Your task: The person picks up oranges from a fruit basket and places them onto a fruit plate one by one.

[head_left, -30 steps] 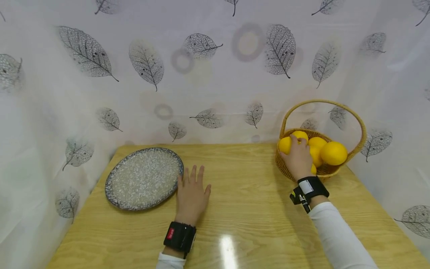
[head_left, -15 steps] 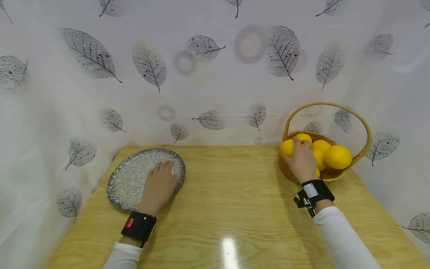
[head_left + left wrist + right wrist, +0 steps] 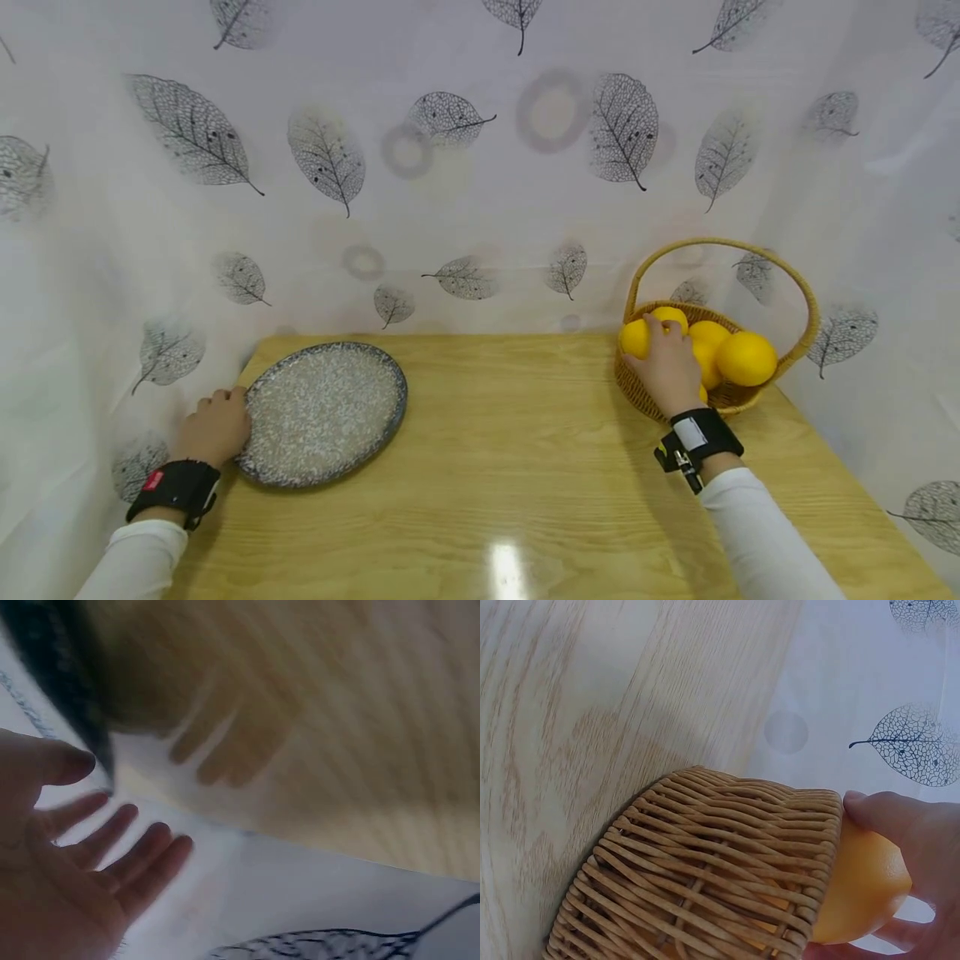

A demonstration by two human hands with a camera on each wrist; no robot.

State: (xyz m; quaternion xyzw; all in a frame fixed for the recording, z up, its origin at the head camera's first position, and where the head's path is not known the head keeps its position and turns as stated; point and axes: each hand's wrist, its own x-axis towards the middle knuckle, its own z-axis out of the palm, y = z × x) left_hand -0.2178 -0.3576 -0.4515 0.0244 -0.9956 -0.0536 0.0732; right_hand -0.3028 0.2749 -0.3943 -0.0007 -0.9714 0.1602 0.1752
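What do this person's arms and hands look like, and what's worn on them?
The left hand and right hand are bare. White sleeves cover both arms, ending short of the wristbands. The black left wristband bears a red label; the black right wristband has a whitish patch and small dark attachment.

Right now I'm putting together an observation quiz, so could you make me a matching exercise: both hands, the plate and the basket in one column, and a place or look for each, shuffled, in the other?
Things:
1. left hand
2. plate
3. right hand
4. basket

Places and looks:
A. fingers around a yellow fruit
B. woven, tan
C. at the plate's left edge in the head view
D. speckled grey, darker rim

Right pairs: 1-C, 2-D, 3-A, 4-B
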